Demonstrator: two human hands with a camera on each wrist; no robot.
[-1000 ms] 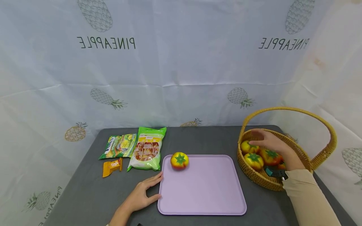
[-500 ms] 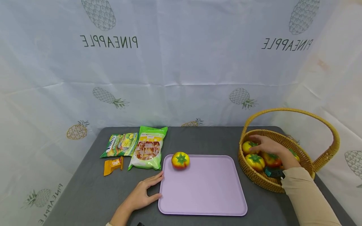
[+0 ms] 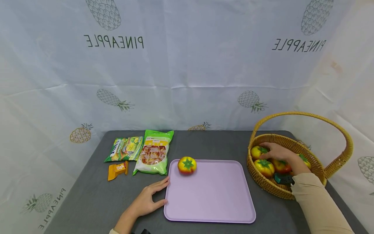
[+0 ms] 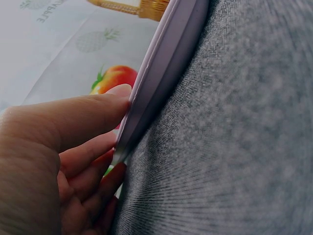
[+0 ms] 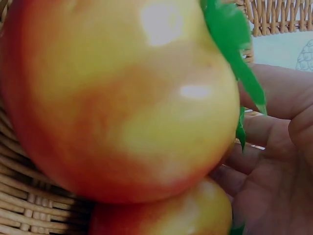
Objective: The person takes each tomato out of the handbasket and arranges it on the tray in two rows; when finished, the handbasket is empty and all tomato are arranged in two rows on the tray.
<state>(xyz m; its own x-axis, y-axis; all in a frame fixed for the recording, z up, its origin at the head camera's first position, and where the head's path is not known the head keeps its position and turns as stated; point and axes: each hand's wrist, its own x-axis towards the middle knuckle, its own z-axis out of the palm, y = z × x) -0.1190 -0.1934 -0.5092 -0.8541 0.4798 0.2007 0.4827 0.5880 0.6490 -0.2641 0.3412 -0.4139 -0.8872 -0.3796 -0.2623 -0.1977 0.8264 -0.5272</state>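
Note:
My left hand (image 3: 146, 200) rests beside the lilac tray (image 3: 210, 195), its thumb and fingertips against the tray's left edge. In the left wrist view the thumb lies along the tray's rim (image 4: 156, 63). On the tray's far left corner sits a yellow-red tomato (image 3: 187, 165) with a green star-shaped calyx. My right hand (image 3: 279, 153) reaches into the wicker basket (image 3: 270, 188), thumb and fingers on either side of a tomato (image 3: 255, 152) at the back left; I cannot tell whether they grip it. A large tomato (image 5: 127, 107) hides the fingertips in the right wrist view.
Several more tomatoes (image 3: 264, 167) fill the basket under the hand; its tall handle (image 3: 301, 113) arches overhead. At the table's back left lie a green noodle-like packet (image 3: 125, 149), a bag with a meat picture (image 3: 154, 152) and a small orange packet (image 3: 118, 170). A printed curtain (image 3: 190, 65) hangs behind.
My right hand has lowered from above the basket's tomatoes onto the back left one, its fingers now lower round it. The left hand keeps its place at the tray; the view has shifted slightly.

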